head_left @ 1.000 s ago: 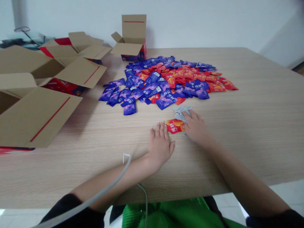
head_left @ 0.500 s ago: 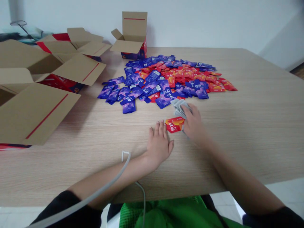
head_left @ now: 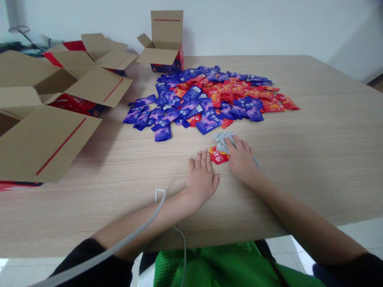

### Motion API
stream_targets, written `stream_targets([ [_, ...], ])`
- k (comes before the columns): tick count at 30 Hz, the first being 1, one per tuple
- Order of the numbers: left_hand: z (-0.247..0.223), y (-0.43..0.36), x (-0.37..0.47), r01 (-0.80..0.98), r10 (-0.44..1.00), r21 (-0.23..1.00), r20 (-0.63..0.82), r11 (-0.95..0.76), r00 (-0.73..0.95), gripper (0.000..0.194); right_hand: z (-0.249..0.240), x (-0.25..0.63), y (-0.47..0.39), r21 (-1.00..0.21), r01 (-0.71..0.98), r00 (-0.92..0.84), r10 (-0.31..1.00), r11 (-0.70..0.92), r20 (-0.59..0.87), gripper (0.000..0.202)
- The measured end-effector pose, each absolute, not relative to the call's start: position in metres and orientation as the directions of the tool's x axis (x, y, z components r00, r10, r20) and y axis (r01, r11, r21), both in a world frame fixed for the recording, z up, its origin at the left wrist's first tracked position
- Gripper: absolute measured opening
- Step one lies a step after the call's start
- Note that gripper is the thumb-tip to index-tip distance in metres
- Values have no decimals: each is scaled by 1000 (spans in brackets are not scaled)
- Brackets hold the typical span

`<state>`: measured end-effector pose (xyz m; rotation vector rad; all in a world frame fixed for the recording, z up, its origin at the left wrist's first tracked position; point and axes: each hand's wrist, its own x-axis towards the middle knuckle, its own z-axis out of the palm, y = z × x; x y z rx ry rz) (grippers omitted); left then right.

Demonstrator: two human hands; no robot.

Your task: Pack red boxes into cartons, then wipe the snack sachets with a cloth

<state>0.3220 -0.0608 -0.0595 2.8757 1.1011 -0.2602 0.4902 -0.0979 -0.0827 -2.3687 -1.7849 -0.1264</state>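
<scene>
Left hand (head_left: 201, 181): palm down on wooden table (head_left: 314, 139), fingers outstretched, holding nothing, fingertips just beside left edge of red packet (head_left: 218, 157). Right hand (head_left: 242, 159): fingers curled on bunched grey cloth (head_left: 222, 141), the latter partly over same packet. Beyond: heap of purple and red packets (head_left: 191, 105). At left: opened cartons (head_left: 66, 137).
</scene>
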Motion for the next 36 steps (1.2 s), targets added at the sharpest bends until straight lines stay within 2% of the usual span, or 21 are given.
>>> stream_targets([
  [3,-60,-61,322,665,655,-3,-175,-747,735,74,-86,505,-107,-73,947,320,936,-312,144,61],
  [9,-58,-62,321,664,654,5,-165,-748,738,73,-93,532,-120,-67,961,274,951,-267,143,62],
  [13,-57,-62,322,663,654,-4,-173,-748,737,73,-78,540,-111,-195,955,259,949,-223,182,62],
  [17,-59,-62,322,660,652,2,-152,-751,743,73,-53,509,-91,-286,955,169,943,-84,287,61],
  [19,-59,-61,321,657,649,2,-150,-754,746,71,-51,485,-81,-266,964,104,952,-25,289,61],
  [24,-56,-61,321,645,634,0,-178,-764,752,67,-71,457,-73,-163,986,5,983,26,184,54],
  [31,-53,-62,323,659,650,-28,-199,-752,733,73,-81,477,-83,-104,991,107,972,-87,211,56],
  [36,-53,-62,323,658,650,-38,-207,-752,731,74,-84,497,-90,-97,962,268,946,-254,182,56],
])
